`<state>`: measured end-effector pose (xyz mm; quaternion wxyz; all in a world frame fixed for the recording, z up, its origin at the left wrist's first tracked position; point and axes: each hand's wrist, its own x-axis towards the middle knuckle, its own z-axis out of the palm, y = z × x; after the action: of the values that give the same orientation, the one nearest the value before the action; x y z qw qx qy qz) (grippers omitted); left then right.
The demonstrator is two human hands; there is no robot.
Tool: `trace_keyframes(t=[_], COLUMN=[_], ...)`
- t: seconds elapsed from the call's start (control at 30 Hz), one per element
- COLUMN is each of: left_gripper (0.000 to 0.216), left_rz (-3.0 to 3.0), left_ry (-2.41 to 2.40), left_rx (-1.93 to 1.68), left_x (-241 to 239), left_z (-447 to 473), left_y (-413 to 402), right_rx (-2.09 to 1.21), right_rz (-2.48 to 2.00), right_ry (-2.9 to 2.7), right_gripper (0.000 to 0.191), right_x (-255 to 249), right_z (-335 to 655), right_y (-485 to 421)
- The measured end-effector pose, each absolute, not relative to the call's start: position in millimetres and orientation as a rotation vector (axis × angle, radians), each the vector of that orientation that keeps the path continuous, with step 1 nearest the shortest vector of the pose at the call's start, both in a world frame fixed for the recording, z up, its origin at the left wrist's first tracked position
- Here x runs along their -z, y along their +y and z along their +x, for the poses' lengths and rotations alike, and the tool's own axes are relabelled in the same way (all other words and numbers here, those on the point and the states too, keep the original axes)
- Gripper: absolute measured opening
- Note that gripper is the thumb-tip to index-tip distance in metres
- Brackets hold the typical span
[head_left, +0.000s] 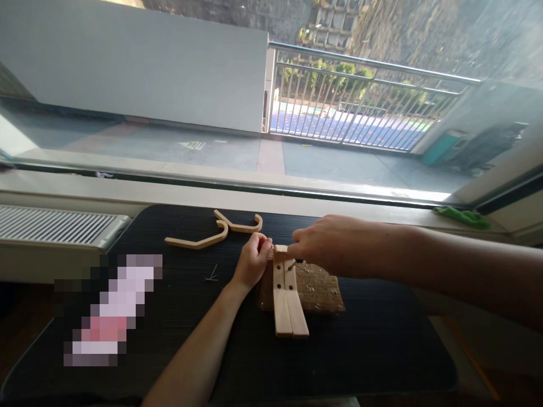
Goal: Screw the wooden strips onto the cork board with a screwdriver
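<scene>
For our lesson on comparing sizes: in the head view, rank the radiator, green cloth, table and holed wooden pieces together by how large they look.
Largest to smallest:
1. Table
2. Radiator
3. Holed wooden pieces
4. Green cloth

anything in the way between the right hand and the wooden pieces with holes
Nothing visible: the right hand is at the upper end of the wooden pieces, hiding any contact; the left hand is on the opposite side.
</scene>
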<state>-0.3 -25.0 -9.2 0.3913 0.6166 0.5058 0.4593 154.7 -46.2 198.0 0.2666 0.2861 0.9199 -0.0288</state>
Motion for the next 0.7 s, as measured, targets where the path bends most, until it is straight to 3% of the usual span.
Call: trace_keyframes(t=[0.3,0.7], left_gripper=[0.016,0.025], left_rz=[1.603,1.614], left_ry=[1.261,1.246], left_rx=[-1.180,-1.129], left_x=[3,3], left_z=[-1,-1], left_y=[-26,-26], right_rx=[0.154,0.109], right_rz=[0.926,0.908], right_ry=[2.484,2.424], right_gripper=[0.032,0.031], right_x=[-198,-202], right_z=[152,137], right_y=[-49,-56])
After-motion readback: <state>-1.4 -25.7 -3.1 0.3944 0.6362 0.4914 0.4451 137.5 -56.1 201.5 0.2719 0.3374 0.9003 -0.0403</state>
